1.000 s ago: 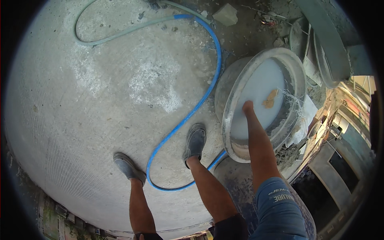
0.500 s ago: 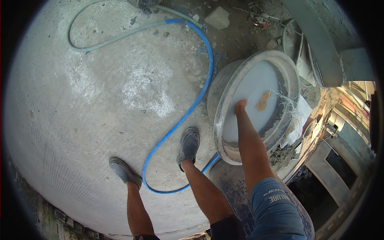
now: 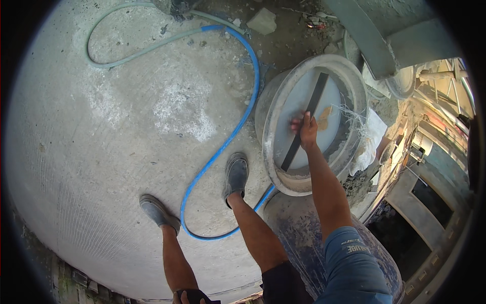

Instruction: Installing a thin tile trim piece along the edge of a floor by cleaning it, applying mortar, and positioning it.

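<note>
My right hand [image 3: 308,133] grips a long, dark, flat bar [image 3: 318,93] near its middle, fingers wrapped round it. The bar slants across the mouth of a big round tub [image 3: 271,152], over milky water [image 3: 298,96]. A tan patch [image 3: 324,118] floats beside my hand. Whether the bar's ends touch the tub wall I cannot tell. At the bottom edge, a few fingers of my left hand [image 3: 185,297] show against dark cloth at my left leg; most of that hand is out of the picture.
A blue hose [image 3: 223,162] joined to a greenish one [image 3: 147,49] loops over the concrete floor [image 3: 116,167] by my feet. A white torn sack [image 3: 371,139] with loose strands hangs at the tub's right rim. A worn dark drum [image 3: 291,228] stands in front. Rubble [image 3: 263,21] lies behind.
My right hand has come up out of the milky water with the dark bar in it. Some fingers of my left hand have come into the bottom edge.
</note>
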The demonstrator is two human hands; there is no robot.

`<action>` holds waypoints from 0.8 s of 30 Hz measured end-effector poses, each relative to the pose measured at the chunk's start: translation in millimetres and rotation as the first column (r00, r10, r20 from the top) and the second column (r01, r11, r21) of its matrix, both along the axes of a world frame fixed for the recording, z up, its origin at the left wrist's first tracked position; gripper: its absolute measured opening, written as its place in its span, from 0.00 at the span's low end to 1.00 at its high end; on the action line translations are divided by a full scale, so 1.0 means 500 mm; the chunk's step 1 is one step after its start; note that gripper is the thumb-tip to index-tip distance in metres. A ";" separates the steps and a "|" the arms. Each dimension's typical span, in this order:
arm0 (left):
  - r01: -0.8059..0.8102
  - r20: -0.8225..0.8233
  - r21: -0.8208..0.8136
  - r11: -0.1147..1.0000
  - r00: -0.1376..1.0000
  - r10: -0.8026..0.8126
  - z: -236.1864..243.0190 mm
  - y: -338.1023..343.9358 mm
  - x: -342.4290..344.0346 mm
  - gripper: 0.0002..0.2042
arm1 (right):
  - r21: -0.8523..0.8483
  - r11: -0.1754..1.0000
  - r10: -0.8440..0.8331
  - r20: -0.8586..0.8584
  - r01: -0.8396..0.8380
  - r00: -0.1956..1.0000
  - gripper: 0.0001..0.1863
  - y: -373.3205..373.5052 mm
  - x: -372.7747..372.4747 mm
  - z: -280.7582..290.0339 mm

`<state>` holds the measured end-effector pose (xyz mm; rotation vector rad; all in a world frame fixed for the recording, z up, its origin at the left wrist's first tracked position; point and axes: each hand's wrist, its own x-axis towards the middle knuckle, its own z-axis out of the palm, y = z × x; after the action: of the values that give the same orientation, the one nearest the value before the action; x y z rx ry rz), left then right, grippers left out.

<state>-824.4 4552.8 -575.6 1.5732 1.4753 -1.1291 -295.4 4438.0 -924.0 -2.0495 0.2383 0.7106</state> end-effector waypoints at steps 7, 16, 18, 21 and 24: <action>0.032 0.036 0.030 0.999 0.999 -0.033 0.037 0.015 -0.039 0.27 | -0.803 0.087 0.866 -0.232 -0.590 0.444 0.18 -0.038 0.020 0.172; -0.166 0.507 0.290 0.942 0.862 -0.005 0.058 0.092 -0.246 0.26 | -0.824 0.328 0.693 -0.123 -0.462 0.711 0.17 0.199 -0.217 0.678; -0.174 0.676 0.229 0.958 0.737 -0.028 0.101 0.135 -0.257 0.22 | -0.790 0.343 0.736 -0.110 -0.509 0.668 0.20 0.242 -0.313 0.815; -0.176 0.856 0.049 0.983 0.515 0.050 0.204 0.227 -0.208 0.22 | -0.652 0.463 0.835 0.094 -0.601 0.542 0.25 0.281 -0.467 1.018; -0.233 0.799 -0.401 0.886 0.384 0.462 0.333 0.343 -0.103 0.25 | -0.458 0.534 0.841 0.197 -0.711 0.504 0.28 0.324 -0.599 1.191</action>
<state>-875.8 4724.4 -409.3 1.2400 0.8128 -0.0828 -595.1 4599.8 -328.5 -2.5511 -0.9879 0.7845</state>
